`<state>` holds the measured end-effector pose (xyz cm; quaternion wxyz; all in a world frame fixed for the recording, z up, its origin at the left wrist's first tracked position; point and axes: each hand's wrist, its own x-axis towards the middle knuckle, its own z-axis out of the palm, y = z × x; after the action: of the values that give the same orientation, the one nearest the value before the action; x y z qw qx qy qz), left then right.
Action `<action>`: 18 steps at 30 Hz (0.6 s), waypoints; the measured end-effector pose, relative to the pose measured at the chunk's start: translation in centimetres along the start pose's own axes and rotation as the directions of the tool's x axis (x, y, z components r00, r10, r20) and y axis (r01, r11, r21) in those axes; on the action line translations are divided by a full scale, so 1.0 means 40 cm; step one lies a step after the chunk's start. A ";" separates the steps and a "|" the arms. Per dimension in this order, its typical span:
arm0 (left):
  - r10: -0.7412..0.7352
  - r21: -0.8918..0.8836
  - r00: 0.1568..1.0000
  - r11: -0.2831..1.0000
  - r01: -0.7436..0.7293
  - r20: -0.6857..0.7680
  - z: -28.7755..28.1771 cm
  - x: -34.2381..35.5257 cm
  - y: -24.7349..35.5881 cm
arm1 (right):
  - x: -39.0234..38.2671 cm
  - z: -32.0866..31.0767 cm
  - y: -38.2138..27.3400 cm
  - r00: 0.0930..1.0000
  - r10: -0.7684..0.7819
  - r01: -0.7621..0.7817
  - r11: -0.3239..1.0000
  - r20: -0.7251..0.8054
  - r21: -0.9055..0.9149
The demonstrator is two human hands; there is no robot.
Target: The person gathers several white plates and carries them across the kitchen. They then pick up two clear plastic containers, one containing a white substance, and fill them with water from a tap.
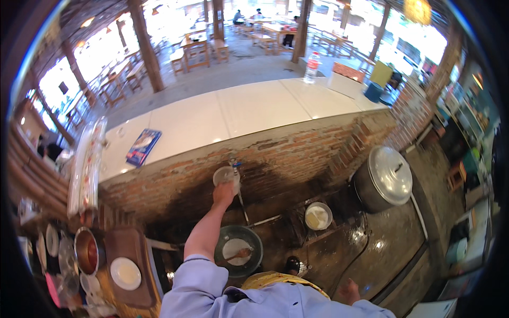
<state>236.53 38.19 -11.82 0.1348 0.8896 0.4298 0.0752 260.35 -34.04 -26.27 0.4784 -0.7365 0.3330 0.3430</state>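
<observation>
Stretched out ahead, my left hand (225,195) is closed on a pale, round bowl (222,176), held up against the brick wall. Right beside the bowl is a tap with a blue handle (236,165); whether water runs is too small to tell. Under my left forearm stands a dark green basin (258,249) with whitish contents and a brown wooden spoon-like tool (243,253) in it. My right hand (349,291) hangs low at the right, away from any object, its fingers loosely bent with nothing visible in them.
A large lidded metal pot (389,172) stands at the right, near a small metal bowl (318,216) with pale yellow contents. A white counter (212,116) tops the brick wall, with a blue packet (143,147) and a bottle (312,68). At left lies a brown tray (119,244) holding a white plate (125,273).
</observation>
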 end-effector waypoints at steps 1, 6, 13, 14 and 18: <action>0.051 0.124 0.998 0.991 -0.054 0.028 0.012 -0.006 -0.003 | 0.001 -0.038 0.049 0.999 0.033 -0.033 0.999 0.004 0.021; -0.022 -0.163 0.999 0.986 0.017 -0.032 0.088 -0.015 -0.020 | -0.007 -0.126 0.219 0.991 0.079 -0.077 0.997 -0.112 0.024; -0.036 -0.107 0.999 0.994 0.035 -0.007 0.153 -0.036 -0.005 | -0.012 -0.119 0.154 0.998 -0.006 0.010 0.997 -0.057 0.074; -0.006 -0.145 0.998 0.989 -0.004 -0.065 0.157 -0.037 -0.003 | -0.005 -0.112 0.127 0.997 -0.028 0.033 0.997 -0.075 0.064; 0.026 -0.154 0.992 0.987 -0.046 -0.127 0.155 -0.034 0.000 | 0.030 -0.076 0.037 0.994 0.008 0.010 0.987 -0.107 0.162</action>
<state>237.24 36.02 -17.76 0.1759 0.8775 0.4140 0.1663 260.38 -37.54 -27.04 0.5183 -0.7127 0.3847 0.2746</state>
